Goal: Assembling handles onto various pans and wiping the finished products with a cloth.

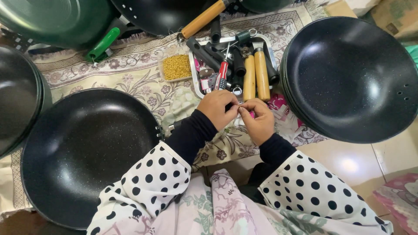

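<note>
My left hand point(217, 109) and my right hand point(258, 119) meet fingertip to fingertip over a patterned mat point(139, 74). They pinch something very small between them; a dark handle end shows under the left hand, but I cannot tell what the small part is. Just beyond the hands lies a metal tray point(194, 82) holding black handles point(204, 54), wooden handles point(254, 74) and a red-handled screwdriver point(222, 74). A large black wok point(87, 152) without a handle rests at my left, close to my left forearm.
A small clear box of brass-coloured screws point(176, 66) sits left of the tray. A stack of black woks point(348, 78) stands on the right, more pans point(17, 95) at far left and top point(56, 17), one with a green handle point(102, 44), another with a wooden handle point(202, 19).
</note>
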